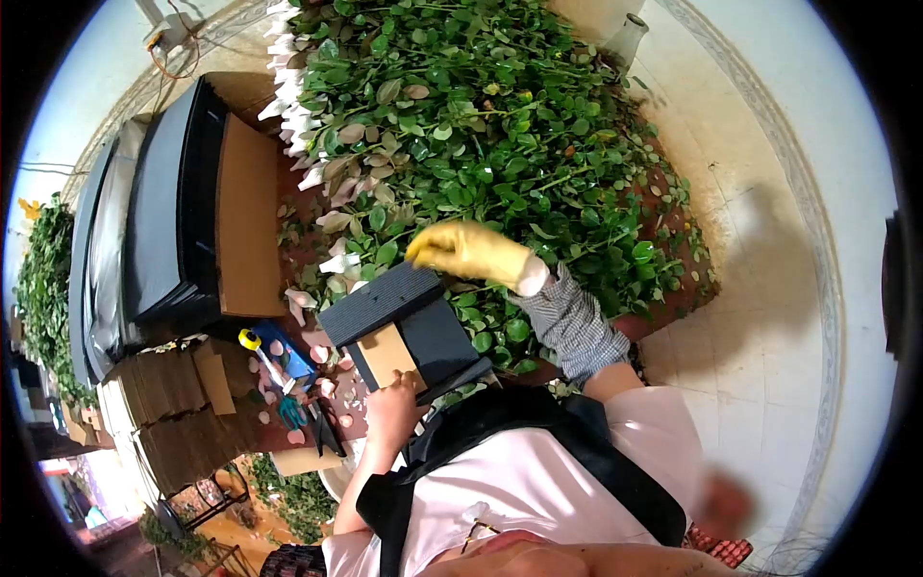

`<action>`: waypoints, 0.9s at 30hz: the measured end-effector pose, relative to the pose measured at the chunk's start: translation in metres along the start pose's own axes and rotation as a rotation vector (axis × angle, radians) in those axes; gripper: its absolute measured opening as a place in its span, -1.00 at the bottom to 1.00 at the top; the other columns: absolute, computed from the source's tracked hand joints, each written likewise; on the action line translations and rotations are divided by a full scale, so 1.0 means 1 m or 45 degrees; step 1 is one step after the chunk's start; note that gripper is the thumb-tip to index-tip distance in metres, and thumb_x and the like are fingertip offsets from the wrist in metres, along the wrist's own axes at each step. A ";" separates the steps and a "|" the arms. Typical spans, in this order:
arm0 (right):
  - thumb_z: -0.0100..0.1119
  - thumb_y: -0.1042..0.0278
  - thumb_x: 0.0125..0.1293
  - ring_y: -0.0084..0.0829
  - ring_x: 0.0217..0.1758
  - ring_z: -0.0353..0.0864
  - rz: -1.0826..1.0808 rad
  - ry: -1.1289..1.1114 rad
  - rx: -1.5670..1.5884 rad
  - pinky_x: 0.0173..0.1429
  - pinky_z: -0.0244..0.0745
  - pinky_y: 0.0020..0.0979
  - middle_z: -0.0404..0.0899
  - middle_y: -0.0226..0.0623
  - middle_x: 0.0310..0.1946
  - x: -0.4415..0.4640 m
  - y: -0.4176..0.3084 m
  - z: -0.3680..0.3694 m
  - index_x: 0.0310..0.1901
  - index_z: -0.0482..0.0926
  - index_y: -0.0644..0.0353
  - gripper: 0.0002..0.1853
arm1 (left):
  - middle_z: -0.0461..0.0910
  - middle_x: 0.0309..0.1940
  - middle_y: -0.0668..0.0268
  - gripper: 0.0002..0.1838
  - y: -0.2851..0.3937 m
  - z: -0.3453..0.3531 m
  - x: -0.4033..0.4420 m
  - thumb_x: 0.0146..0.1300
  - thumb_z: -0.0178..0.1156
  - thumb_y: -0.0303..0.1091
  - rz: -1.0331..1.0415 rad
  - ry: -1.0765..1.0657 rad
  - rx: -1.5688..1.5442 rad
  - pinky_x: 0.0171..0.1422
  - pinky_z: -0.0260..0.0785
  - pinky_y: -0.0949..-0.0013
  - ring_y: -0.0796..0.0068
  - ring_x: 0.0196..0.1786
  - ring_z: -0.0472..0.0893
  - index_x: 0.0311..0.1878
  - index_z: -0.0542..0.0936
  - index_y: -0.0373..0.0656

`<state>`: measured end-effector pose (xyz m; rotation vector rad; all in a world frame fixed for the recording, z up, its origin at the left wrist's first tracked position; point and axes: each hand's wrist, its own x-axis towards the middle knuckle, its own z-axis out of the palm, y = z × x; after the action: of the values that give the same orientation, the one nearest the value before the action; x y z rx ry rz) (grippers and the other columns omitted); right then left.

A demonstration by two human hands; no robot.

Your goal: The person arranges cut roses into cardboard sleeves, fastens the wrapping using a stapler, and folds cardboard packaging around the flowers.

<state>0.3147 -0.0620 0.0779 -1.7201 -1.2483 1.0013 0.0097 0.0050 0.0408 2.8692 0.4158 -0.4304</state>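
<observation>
My bare left hand is closed on the lower edge of a brown cardboard piece. That piece lies against a black corrugated cardboard sheet, folded and tilted in front of my body. My right hand, in a yellow glove with a grey knit sleeve behind it, is just above the sheet's upper right corner. Its fingers are loosely bent, and I see nothing in them. Beyond it lies a big heap of leafy green stems, with white-wrapped flower heads along its left side.
Stacked black corrugated sheets stand at left, above a pile of brown cardboard. Nearby on the red-brown table lie a yellow-and-white tool, a blue box, teal-handled scissors and loose pink petals. A pale wall is at right.
</observation>
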 end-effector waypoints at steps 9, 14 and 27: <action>0.15 0.42 0.27 -0.33 -0.24 0.70 0.328 0.593 -1.744 0.01 0.49 -0.28 0.68 -0.38 -0.40 0.070 0.140 -0.069 -0.24 0.62 -0.04 -0.90 | 0.66 -0.09 0.18 -0.41 -0.001 0.006 -0.001 -0.08 0.53 0.00 -0.024 -0.006 -0.017 -0.31 0.60 0.27 0.24 -0.34 0.74 -0.06 0.56 -0.15; 0.24 0.42 0.21 -0.29 -0.25 0.69 -0.178 0.939 -1.605 0.17 0.46 -0.23 0.67 -0.38 -0.41 0.044 0.034 -0.081 -0.14 0.62 0.02 -0.83 | 0.66 -0.07 0.19 -0.39 0.001 0.004 -0.003 -0.07 0.53 0.01 -0.037 0.049 0.001 -0.31 0.59 0.28 0.22 -0.36 0.74 -0.04 0.57 -0.16; 0.39 0.56 0.01 -0.27 -0.28 0.58 -0.377 0.318 -0.858 0.14 0.41 -0.18 0.55 -0.40 -0.46 -0.145 0.000 -0.027 -0.07 0.62 -0.02 -0.59 | 0.56 0.16 0.14 -0.49 -0.087 0.044 0.002 0.51 0.01 -0.01 -0.125 0.100 -1.396 0.24 0.42 0.22 0.23 0.10 0.64 0.33 0.45 -0.15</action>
<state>0.3089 -0.2058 0.1104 -1.9830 -1.7231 0.1768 -0.0260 0.0759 -0.0150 1.8039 0.5727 -0.0450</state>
